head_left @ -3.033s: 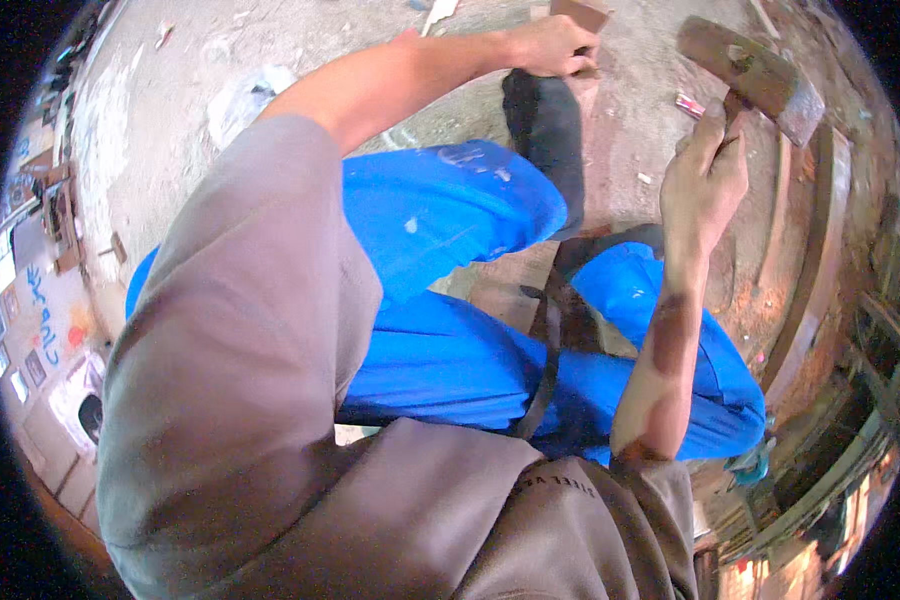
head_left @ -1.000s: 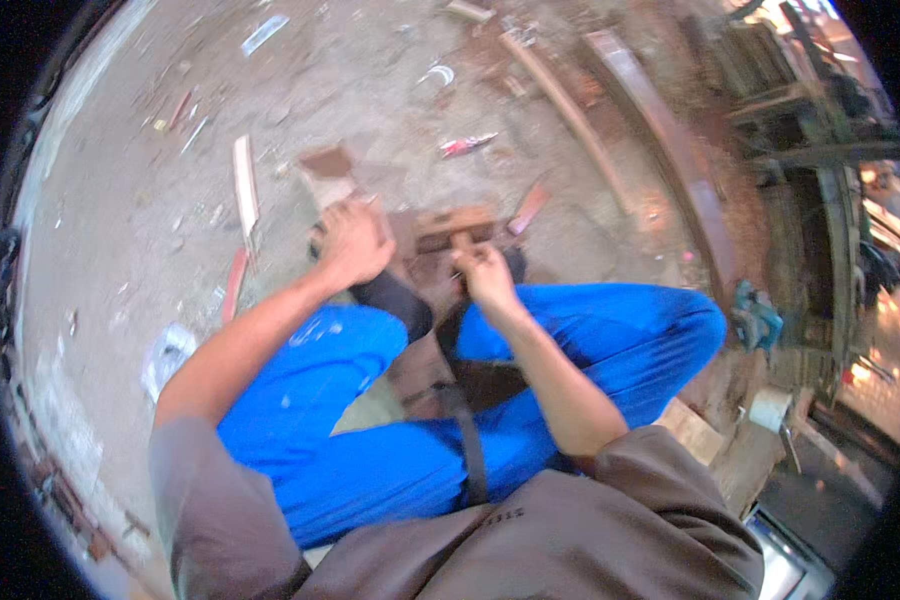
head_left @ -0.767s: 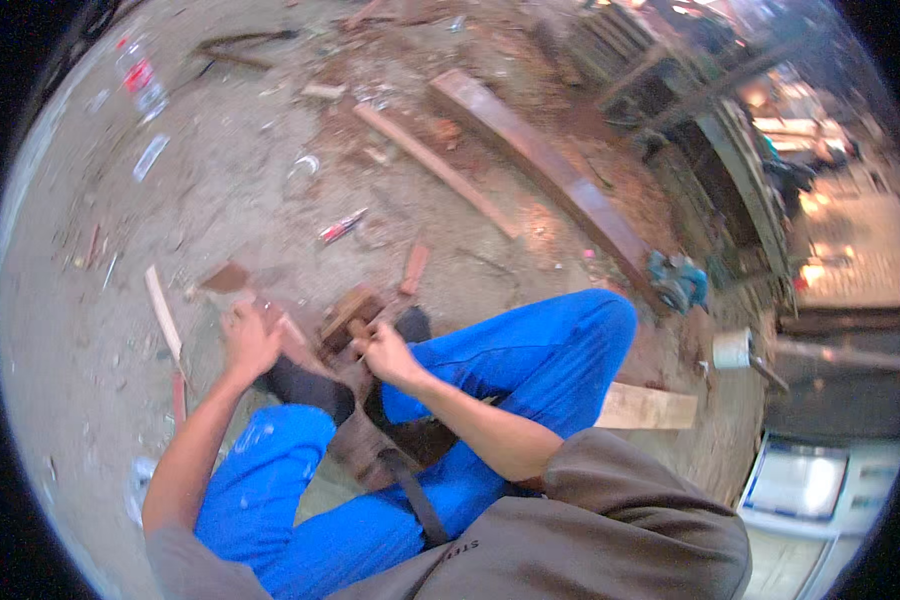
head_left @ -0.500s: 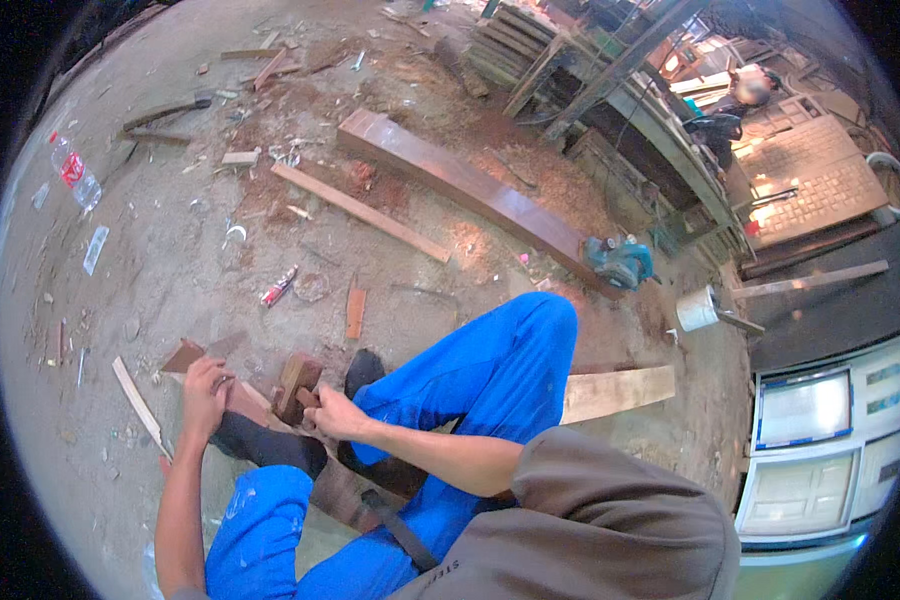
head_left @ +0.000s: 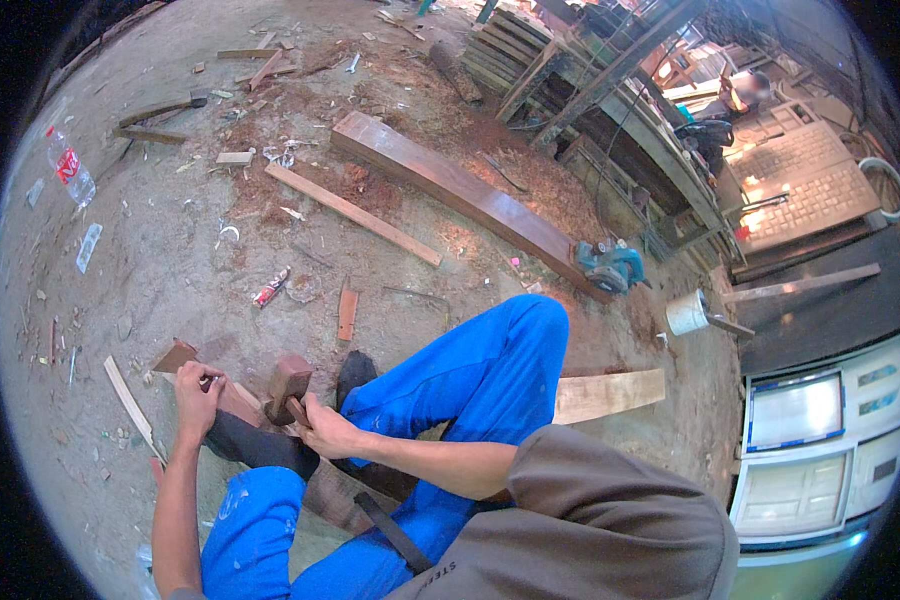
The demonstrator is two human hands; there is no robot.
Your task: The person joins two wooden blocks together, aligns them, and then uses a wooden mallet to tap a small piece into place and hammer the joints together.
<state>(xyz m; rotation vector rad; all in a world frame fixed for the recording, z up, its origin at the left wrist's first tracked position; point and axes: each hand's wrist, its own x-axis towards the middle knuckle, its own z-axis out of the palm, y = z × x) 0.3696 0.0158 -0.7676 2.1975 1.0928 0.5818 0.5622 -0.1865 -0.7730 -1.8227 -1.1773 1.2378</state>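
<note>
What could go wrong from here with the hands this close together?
The mallet in the right hand is close to the bare left hand, so a stray swing might catch its fingers.

A slip of the mallet might also hit the dark-covered left foot, which lies close by, or the right foot on its other side.

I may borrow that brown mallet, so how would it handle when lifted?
The mallet in the right hand would likely feel head-heavy: its blocky head looks far thicker than the handle. It should be stiff, since it appears to be solid wood. Laid down, it probably wouldn't roll much, given the head's squared edges.
</note>
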